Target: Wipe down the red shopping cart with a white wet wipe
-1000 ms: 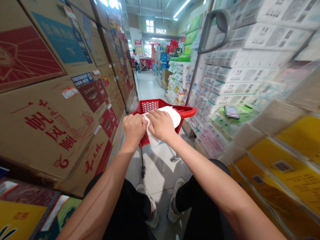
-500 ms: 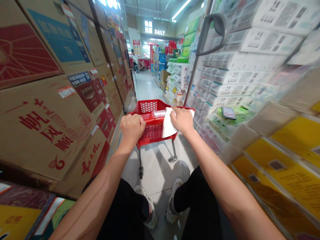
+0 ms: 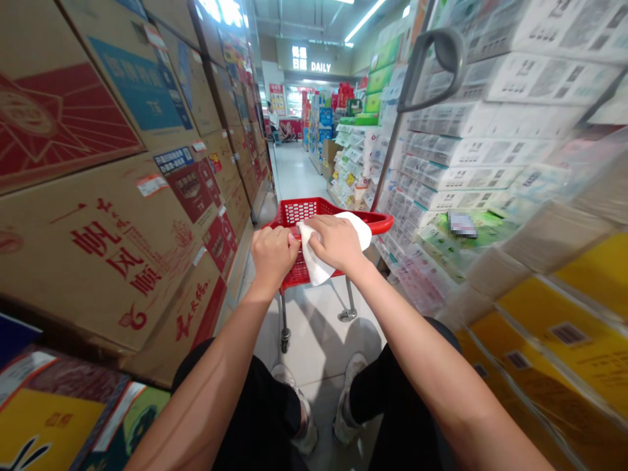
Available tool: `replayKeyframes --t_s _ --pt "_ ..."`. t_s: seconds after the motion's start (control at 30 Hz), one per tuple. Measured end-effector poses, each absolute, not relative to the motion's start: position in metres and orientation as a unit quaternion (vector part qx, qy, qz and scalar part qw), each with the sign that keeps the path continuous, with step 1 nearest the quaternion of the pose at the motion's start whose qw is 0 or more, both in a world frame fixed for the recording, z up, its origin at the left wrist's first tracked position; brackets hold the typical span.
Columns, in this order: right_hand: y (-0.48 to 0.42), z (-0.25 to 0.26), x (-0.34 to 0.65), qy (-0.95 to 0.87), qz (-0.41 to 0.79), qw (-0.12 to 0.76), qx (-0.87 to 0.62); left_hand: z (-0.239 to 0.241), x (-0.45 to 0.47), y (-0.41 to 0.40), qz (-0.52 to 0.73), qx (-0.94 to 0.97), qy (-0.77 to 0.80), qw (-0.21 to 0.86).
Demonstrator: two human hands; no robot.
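A red shopping cart (image 3: 380,223) with a plastic mesh basket stands in front of me on grey legs with casters. My left hand (image 3: 275,254) is wrapped round the left part of its handle. A white cloth (image 3: 318,265) lies over the handle's middle and hangs down on my side. My right hand (image 3: 338,241) presses the cloth onto the handle from above, fingers curled over it, close beside my left hand. The right end of the handle is bare and red. The handle's middle is hidden under the cloth and hand.
Stacked cardboard cartons (image 3: 83,255) line the left side. White wrapped paper packs (image 3: 451,147) and yellow packages (image 3: 569,314) rise on the right. A grey pole with a loop handle (image 3: 432,69) leans near the cart. A person (image 3: 273,118) is far down the aisle floor (image 3: 294,170).
My right hand has slid the cloth left along the handle, toward my left hand, uncovering the right end. The left hand keeps its grip. The view has shifted slightly.
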State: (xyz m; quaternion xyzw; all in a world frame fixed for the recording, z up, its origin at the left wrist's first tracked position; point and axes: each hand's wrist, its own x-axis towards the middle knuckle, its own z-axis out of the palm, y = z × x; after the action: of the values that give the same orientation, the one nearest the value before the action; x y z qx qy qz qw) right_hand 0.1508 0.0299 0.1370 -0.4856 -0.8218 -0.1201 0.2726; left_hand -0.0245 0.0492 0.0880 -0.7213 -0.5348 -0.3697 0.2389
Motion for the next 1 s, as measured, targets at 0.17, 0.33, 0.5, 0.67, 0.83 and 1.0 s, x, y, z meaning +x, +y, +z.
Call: replayKeyframes --t_s 0.17,0.33,0.5,0.67,0.83,1.0 --pt "0.05 0.152 0.178 -0.765 -0.095 0.204 -0.603 0.089 -0.026 0.051 -0.374 -0.72 -0.535 0.234" --pt "0.058 0.151 0.201 -0.723 -0.073 0.178 -0.663 0.088 -0.024 0.051 -0.383 -0.708 -0.541 0.245" --pt "0.041 0.141 0.183 -0.781 -0.126 0.224 -0.569 0.088 -0.02 0.053 -0.392 -0.691 -0.55 0.257" --pt "0.025 0.133 0.153 -0.843 -0.141 0.259 -0.45 0.088 -0.02 0.053 -0.387 -0.697 -0.552 0.245" --pt "0.032 0.136 0.16 -0.819 -0.133 0.259 -0.494 0.089 -0.026 0.051 -0.368 -0.72 -0.539 0.234" --pt "0.055 0.145 0.2 -0.75 -0.107 0.2 -0.621 0.091 -0.029 0.05 -0.359 -0.723 -0.535 0.248"
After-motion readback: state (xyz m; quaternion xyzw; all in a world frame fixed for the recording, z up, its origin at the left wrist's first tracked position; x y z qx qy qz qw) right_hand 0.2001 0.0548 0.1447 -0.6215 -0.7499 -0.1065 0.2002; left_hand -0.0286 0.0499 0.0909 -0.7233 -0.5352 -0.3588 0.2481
